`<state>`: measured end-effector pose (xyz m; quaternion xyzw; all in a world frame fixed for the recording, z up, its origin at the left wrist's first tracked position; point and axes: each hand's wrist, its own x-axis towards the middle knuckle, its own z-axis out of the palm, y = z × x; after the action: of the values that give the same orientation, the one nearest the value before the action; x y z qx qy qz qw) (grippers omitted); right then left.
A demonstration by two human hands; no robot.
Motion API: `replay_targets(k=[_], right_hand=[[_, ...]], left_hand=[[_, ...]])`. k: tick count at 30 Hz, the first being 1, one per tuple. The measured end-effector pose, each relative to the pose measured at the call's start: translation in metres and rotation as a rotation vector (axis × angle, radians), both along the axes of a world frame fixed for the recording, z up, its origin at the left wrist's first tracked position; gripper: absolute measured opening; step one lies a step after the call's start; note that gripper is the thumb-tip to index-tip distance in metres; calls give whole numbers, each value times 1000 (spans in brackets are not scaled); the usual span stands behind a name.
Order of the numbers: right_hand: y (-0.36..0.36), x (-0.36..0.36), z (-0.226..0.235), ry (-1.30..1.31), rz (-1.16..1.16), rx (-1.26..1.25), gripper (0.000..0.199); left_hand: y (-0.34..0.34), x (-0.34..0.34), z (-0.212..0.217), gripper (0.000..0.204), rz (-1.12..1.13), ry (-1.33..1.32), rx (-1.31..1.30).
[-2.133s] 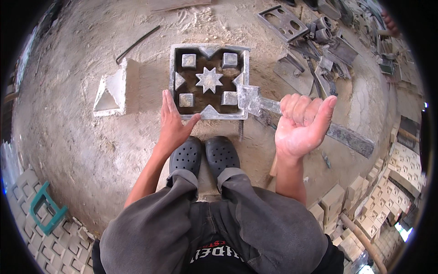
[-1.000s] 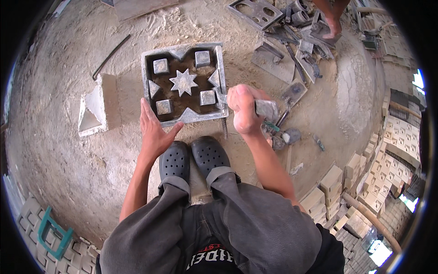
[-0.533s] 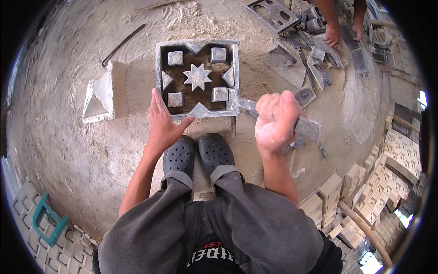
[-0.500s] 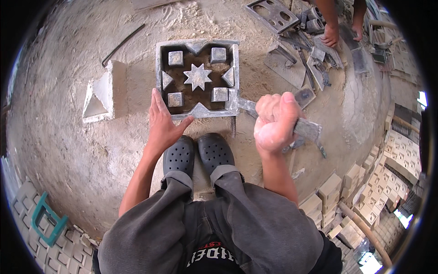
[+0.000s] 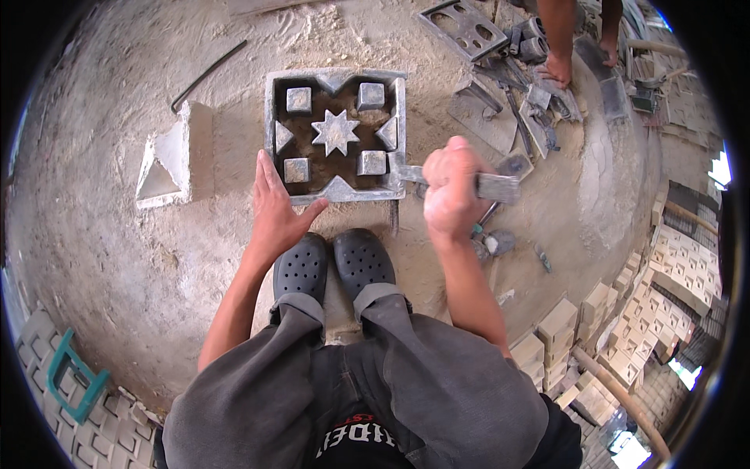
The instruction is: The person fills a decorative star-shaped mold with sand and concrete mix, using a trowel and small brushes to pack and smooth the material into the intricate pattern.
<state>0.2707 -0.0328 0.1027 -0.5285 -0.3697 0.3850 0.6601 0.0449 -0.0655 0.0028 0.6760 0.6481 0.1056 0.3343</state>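
Observation:
A square metal mould [image 5: 269, 102] with a raised star [image 5: 336, 131] and several square blocks lies on the ground before my shoes. My left hand [image 5: 277, 205] rests on its near left corner, fingers stretched along the left side and thumb spread along the near edge. My right hand [image 5: 453, 187] is closed in a fist around a hammer-like grey metal tool [image 5: 498, 188], slightly blurred. The tool's flat shank [image 5: 409, 173] reaches left to the mould's right wall near its close corner; exact contact there I cannot tell. Brown, sandy material lies inside the mould.
A pale hollow block [image 5: 168, 160] and a bent dark rod [image 5: 207, 74] lie left. A perforated metal plate [image 5: 462, 30] and several loose metal parts [image 5: 539, 102] lie far right, where another person's hands [image 5: 556, 69] work. Stacked pale blocks [image 5: 556, 324] stand near right.
My right hand has moved left and up, and its tool now lies more level. My left hand stays on the mould. The other person's hand has shifted slightly.

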Motion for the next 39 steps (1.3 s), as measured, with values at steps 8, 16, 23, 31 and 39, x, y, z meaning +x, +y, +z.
replay_targets(k=[8,16,23,31,39], right_hand=[[-5,3,-20,-364,65,-21,43],[-8,-6,-18,-444,118,-42,39],[-7,-2,4,-120,92,130,39],[-22,-8,6,-454,144,-33,43],[-7,-6,5,-154,61,54,42]], left_hand=[[1,4,3,127,16,-20,-35],[-3,1,-1,129,12,-6,0],[-3,-7,-1,131,16,-9,0],[-2,-2,-2,129,26,-38,4],[-4,-8,-3,130,39,-46,5]])
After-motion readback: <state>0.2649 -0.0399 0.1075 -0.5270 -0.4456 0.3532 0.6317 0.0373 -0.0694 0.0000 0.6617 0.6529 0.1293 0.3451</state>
